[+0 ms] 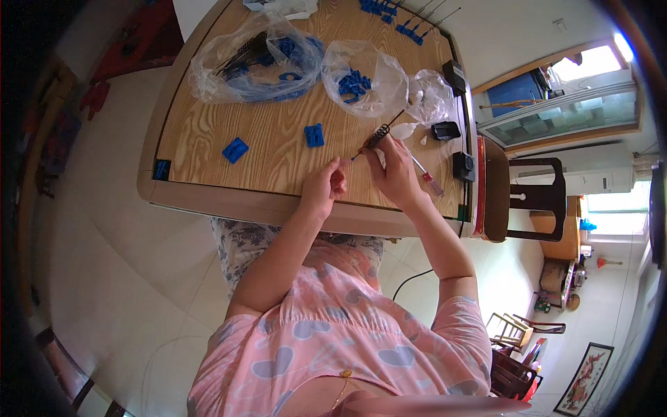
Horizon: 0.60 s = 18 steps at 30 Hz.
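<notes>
My right hand point(394, 172) is closed around a black coil spring point(379, 135) with a thin dark rod sticking out beyond it, held above the near part of the wooden table. A small blue tip shows at the spring's lower end, between my two hands. Close to that tip, my left hand point(322, 189) has its fingers curled in a pinch; whatever they hold, if anything, is too small to tell. Beside my right hand lies a screwdriver point(432, 182) with a red and clear handle. Two flat blue plastic pieces point(235, 150) point(314, 135) lie left of my hands.
Beyond my hands on the table point(271, 167), a clear bag point(257, 66) holds black springs and blue parts. Another bag point(375, 94) holds small blue pieces. Small black boxes point(446, 131) line the right edge. Blue parts with upright rods point(410, 33) stand at the far edge.
</notes>
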### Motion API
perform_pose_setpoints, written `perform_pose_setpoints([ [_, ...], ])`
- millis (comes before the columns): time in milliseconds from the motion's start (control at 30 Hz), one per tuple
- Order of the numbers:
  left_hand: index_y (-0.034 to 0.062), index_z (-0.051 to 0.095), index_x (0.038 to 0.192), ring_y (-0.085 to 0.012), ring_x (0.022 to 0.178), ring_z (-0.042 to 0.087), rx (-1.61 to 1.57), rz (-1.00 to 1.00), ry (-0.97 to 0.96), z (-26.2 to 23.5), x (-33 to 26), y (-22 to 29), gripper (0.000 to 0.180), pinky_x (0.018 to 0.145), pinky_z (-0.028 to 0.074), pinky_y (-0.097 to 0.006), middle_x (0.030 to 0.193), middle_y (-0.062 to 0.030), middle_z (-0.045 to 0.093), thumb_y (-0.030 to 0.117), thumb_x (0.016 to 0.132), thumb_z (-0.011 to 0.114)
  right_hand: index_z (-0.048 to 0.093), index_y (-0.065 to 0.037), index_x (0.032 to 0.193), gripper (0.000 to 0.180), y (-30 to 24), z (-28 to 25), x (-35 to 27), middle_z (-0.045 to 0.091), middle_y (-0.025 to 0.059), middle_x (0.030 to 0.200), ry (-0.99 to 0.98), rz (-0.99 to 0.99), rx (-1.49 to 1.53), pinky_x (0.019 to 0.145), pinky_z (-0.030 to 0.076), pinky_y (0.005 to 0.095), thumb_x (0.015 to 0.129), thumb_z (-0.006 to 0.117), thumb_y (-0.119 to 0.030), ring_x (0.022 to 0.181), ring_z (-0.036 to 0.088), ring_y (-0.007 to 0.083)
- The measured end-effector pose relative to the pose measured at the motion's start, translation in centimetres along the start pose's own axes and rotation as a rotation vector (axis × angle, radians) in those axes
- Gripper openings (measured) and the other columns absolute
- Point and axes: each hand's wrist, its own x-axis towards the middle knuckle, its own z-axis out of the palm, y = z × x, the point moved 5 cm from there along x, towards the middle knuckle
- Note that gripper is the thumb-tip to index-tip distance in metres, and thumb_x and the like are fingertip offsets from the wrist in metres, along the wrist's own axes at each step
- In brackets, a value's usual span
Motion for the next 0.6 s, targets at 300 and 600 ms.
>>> perform_pose_setpoints([
  [300, 0.0029, 0.069, 0.097, -0.0067, 0.063, 0.052, 0.859, 0.656, 0.156, 1.4, -2.2, 4.6, 0.016, 0.059, 0.043, -0.021, 0.075, 0.0006, 0.055, 0.012, 0.084, 0.070, 0.055, -0.003, 0.093, 0.010, 2.3, 1.8, -1.9, 0.062, 0.0155, 0.085, -0.009, 0.085, 0.006, 0.072, 0.045, 0.0426, 0.085, 0.061, -0.006, 0.083, 0.058, 0.0371],
  [600, 0.0036, 0.070, 0.099, -0.0227, 0.084, 0.063, 1.253, 0.945, -0.170, 10.0, -2.9, 8.9, 0.026, 0.073, 0.050, -0.031, 0.093, -0.0089, 0.063, 0.013, 0.075, 0.076, 0.049, -0.002, 0.098, 0.018, 3.2, 2.4, -2.4, 0.059, 0.0161, 0.082, -0.032, 0.047, -0.016, 0.074, 0.043, 0.0433, 0.084, 0.058, -0.008, 0.081, 0.058, 0.0360],
])
